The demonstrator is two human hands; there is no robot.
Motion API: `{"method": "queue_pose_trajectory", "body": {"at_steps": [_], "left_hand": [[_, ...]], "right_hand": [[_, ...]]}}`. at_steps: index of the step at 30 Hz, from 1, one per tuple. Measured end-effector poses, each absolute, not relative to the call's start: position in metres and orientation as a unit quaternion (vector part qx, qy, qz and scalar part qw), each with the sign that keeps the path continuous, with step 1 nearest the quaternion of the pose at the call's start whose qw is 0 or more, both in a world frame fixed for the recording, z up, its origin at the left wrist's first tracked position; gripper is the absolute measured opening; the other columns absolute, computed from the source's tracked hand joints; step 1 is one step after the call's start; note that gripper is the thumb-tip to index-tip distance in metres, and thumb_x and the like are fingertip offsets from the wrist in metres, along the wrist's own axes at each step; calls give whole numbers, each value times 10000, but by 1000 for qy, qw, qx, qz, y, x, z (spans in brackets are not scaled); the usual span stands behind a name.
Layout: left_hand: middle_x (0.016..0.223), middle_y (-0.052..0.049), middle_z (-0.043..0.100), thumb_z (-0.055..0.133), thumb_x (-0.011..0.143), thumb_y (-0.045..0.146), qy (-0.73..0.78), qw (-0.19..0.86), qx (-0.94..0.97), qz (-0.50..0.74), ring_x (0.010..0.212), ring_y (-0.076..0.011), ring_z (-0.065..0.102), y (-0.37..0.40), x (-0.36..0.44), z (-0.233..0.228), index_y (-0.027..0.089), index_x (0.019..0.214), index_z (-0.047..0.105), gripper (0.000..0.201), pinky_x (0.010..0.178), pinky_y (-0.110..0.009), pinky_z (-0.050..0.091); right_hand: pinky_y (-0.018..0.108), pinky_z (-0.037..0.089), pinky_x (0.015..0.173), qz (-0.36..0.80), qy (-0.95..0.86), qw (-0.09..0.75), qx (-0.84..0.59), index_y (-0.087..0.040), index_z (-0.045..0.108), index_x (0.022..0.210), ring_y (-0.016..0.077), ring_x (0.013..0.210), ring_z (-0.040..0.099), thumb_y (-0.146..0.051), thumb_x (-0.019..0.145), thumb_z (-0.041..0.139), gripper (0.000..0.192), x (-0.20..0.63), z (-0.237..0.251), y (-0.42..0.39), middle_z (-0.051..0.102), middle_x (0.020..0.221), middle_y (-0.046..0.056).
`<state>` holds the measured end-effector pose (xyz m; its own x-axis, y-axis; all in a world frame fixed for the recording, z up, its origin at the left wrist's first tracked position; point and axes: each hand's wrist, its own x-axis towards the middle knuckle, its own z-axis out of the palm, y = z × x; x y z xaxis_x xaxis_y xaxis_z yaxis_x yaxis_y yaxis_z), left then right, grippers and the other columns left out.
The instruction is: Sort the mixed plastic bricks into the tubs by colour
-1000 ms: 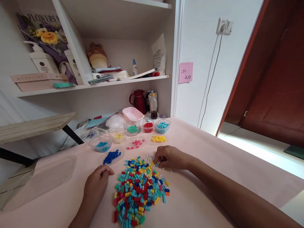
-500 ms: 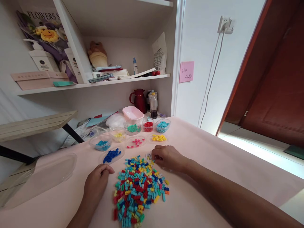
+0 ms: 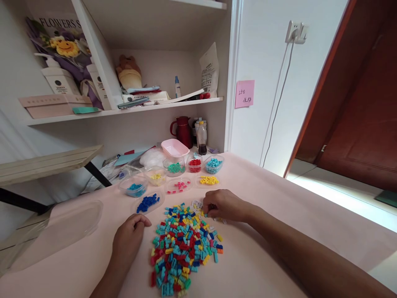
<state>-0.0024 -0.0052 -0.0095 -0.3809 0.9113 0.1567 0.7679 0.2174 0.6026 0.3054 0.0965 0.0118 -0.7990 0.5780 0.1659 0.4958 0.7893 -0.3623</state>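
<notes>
A pile of small toy building bricks (image 3: 182, 244) in many colours lies on the pink-covered table. At its far right edge is my right hand (image 3: 226, 205), thumb and fingers pinched together, with a bit of light blue brick (image 3: 205, 215) at the fingertips. White bricks (image 3: 197, 204) lie just left of those fingers, and a few more show below the hand. My left hand (image 3: 130, 235) rests on the table left of the pile, fingers curled in and nothing visible in them. Dark blue bricks (image 3: 148, 203) fill a clear shallow tray beyond it.
Clear tubs and lids hold bricks sorted by colour, among them yellow (image 3: 209, 180), pink (image 3: 180, 186), green (image 3: 175, 167) and red (image 3: 194, 165). Behind stand a pink basin (image 3: 174, 148), a red jug (image 3: 183, 132) and a bottle (image 3: 202, 138). A large clear lid (image 3: 71, 225) lies left.
My right hand has shifted slightly right, showing more of the white bricks beside it. The whole view has moved a little; my left hand stays resting in place.
</notes>
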Motion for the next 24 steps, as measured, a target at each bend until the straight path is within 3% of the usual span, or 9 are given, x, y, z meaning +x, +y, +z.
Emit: {"method": "queue_pose_trajectory", "body": {"at_steps": [12,24], "left_hand": [[852,43,711,408,733,217,769,114,547,312,873,-184,631,-4,-5,-13,256,683,643,243,736,-249,423],[831,41,714,407,724,214,773,105,548,303,830,-184,637,-4,-3,-9,256,669,645,249,699,-241,429]], "right_hand": [[204,413,659,200,-940,129,-243,-203,693,771,110,737,583,-70,693,634,165,313,14,96,641,906,0],[243,453,728,187,-933,170,-257,-210,721,866,145,791,599,-197,790,644,109,312,12,101,651,907,34]]}}
